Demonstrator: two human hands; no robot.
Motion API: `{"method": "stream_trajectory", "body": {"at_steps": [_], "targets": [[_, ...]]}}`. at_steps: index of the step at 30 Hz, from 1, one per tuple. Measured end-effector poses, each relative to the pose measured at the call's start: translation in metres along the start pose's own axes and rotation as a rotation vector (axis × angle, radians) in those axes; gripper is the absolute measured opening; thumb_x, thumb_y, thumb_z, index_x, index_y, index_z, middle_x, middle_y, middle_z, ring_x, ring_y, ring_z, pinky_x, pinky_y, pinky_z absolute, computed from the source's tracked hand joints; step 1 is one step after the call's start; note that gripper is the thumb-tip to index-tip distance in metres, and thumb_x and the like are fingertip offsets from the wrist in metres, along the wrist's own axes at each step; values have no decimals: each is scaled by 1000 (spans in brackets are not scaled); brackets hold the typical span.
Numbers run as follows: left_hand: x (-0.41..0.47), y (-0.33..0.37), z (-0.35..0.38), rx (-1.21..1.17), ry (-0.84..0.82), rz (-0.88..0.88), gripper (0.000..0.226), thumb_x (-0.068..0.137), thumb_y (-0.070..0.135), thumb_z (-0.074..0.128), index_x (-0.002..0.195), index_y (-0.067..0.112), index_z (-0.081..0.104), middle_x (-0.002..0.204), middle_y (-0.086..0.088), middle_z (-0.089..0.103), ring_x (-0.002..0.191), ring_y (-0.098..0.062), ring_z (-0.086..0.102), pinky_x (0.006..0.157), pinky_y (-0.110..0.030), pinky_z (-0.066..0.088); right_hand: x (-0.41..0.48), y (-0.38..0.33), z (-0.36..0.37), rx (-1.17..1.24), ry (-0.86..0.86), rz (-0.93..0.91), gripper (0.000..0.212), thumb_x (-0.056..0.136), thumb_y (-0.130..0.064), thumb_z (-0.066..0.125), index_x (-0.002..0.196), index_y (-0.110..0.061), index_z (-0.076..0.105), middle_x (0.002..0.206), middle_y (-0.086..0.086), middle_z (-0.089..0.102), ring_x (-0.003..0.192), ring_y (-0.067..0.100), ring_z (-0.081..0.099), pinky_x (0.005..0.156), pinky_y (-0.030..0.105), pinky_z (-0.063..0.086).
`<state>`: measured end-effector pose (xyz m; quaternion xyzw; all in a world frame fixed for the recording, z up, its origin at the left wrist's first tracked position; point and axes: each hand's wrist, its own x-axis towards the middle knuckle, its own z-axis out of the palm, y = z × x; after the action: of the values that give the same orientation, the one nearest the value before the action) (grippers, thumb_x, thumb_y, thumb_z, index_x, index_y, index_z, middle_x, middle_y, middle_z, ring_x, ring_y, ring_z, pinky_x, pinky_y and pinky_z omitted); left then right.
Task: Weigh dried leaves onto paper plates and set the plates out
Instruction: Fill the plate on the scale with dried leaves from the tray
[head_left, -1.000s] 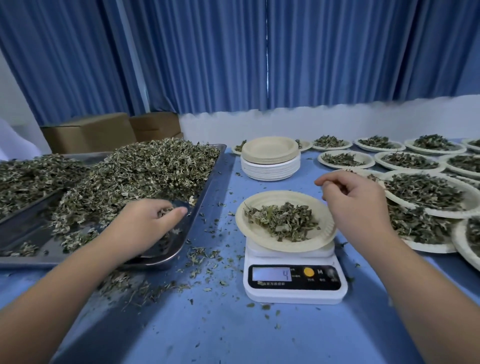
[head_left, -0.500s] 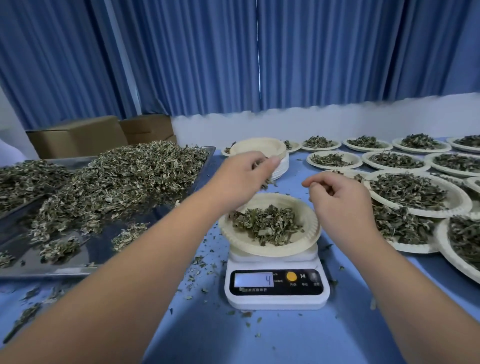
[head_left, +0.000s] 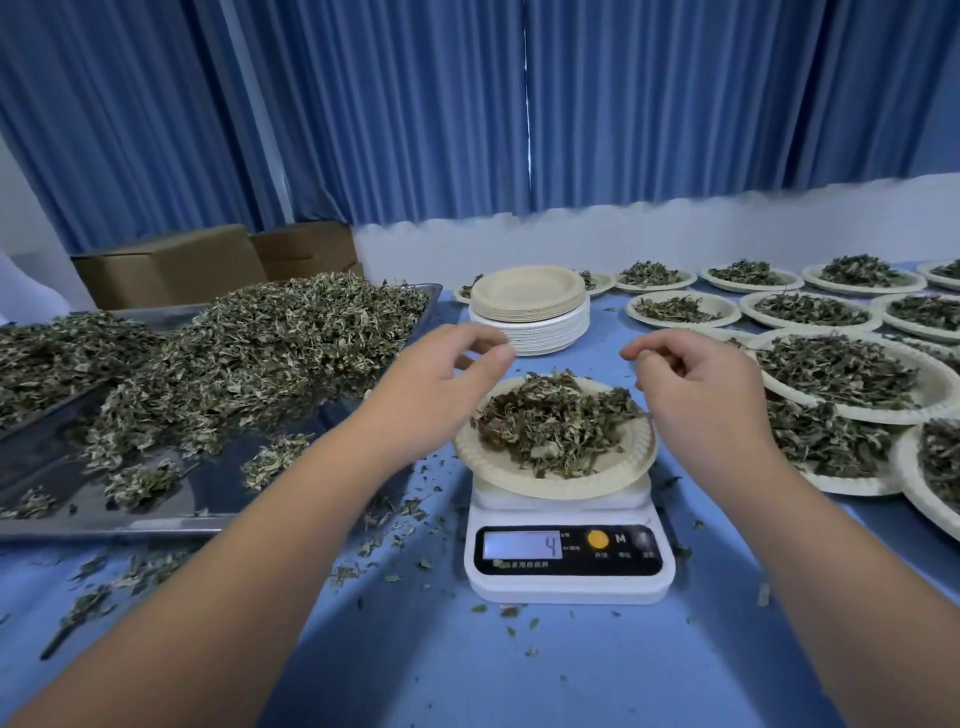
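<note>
While the display (head_left: 522, 545) of the scale (head_left: 571, 577) reads 4, the paper plate (head_left: 628, 457) sits on the weighing pan with its heap of dried leaves (head_left: 550, 421), below and between both hands.

Left hand (head_left: 447, 379) hovers over the plate's far-left rim. Fingers loosely curved, thumb tip near forefinger, no leaf seen in them: reads as released.

Right hand (head_left: 696, 384) hovers over the far-right rim, fingers curled toward the palm. Cannot tell whether a pinch of leaf is inside.

Neither hand touches plate or heap. Plate is round, so no long axis to line up; either side of the rim offers a hold.

Relation that matters: supply tray (head_left: 218, 499) lies to the left, nearer the left hand. Filled plates (head_left: 857, 415) lie to the right, just beside the right hand.

Judgement: topping up falls to the left hand, carrying the plate off to the right hand. Plate overhangs the pan; lift level or leaves spill onto the table (head_left: 519, 675).
</note>
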<state>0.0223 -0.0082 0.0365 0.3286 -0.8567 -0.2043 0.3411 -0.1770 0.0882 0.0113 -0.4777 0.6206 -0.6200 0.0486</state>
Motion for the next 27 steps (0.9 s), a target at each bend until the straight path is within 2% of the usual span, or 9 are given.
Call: {"method": "stream_trajectory", "body": {"at_steps": [4, 7, 11, 15, 17, 20, 23, 25, 27], "targets": [[-17, -43, -34, 340, 94, -178, 27, 94, 44, 51, 114, 30, 62, 111, 6, 55, 97, -11, 54, 84, -30, 41, 0, -1, 1, -21, 23, -8, 33, 86, -10, 55, 69, -36, 65, 61, 1, 63, 43, 3, 43, 51, 25, 40], [-32, -78, -60, 504, 66, -431, 45, 94, 55, 44, 128, 28, 57, 132, -5, 50, 106, -19, 53, 96, -41, 45, 0, 0, 1, -23, 20, -5, 32, 86, -10, 54, 70, -34, 66, 62, 1, 63, 44, 4, 42, 53, 26, 41], [-45, -95, -74, 315, -187, -738, 65, 93, 64, 29, 143, 26, 43, 152, -7, 38, 137, -28, 37, 108, -41, 32, -1, 0, 2, -31, 8, -16, 29, 86, -8, 53, 74, -30, 68, 58, -2, 59, 42, 3, 41, 47, 21, 38], [-48, -83, -68, 401, -453, -688, 69, 92, 64, 20, 149, 28, 33, 158, 2, 25, 146, -18, 23, 116, -35, 17, -1, 0, 2, -28, 3, -12, 31, 86, -8, 53, 72, -32, 67, 62, 2, 61, 40, 2, 40, 40, 11, 32], [-50, -74, -69, 441, -464, -647, 56, 98, 57, 23, 142, 29, 44, 150, 4, 40, 138, -17, 37, 110, -30, 27, -1, -1, 2, -22, 6, -9, 32, 86, -7, 53, 72, -32, 67, 61, 1, 59, 39, 2, 40, 39, 9, 29], [-56, -61, -70, 495, -485, -610, 34, 103, 45, 26, 105, 28, 55, 112, 6, 55, 102, -13, 49, 78, -19, 36, -2, -1, 2, -21, 12, -14, 31, 85, -6, 52, 74, -31, 68, 59, -1, 57, 38, 2, 40, 38, 7, 26], [-62, -51, -71, 550, -469, -577, 40, 105, 37, 27, 79, 23, 53, 92, 3, 57, 84, -13, 53, 67, -20, 37, -2, -1, 1, -30, 22, -24, 32, 86, -6, 52, 73, -32, 68, 62, 2, 59, 37, 2, 39, 38, 8, 26], [-65, -45, -69, 554, -454, -608, 43, 104, 45, 28, 78, 21, 52, 93, -4, 62, 82, -18, 55, 64, -23, 37, -1, 0, 0, -41, 28, -27, 33, 86, -7, 52, 73, -33, 68, 62, 3, 61, 37, 3, 39, 38, 8, 26], [-67, -39, -65, 568, -470, -637, 46, 98, 59, 27, 93, 25, 57, 100, 1, 62, 86, -16, 55, 69, -25, 39, 0, 1, -1, -37, 32, -17, 33, 86, -8, 52, 73, -33, 68, 59, 1, 59, 37, 3, 39, 37, 9, 27]]}}
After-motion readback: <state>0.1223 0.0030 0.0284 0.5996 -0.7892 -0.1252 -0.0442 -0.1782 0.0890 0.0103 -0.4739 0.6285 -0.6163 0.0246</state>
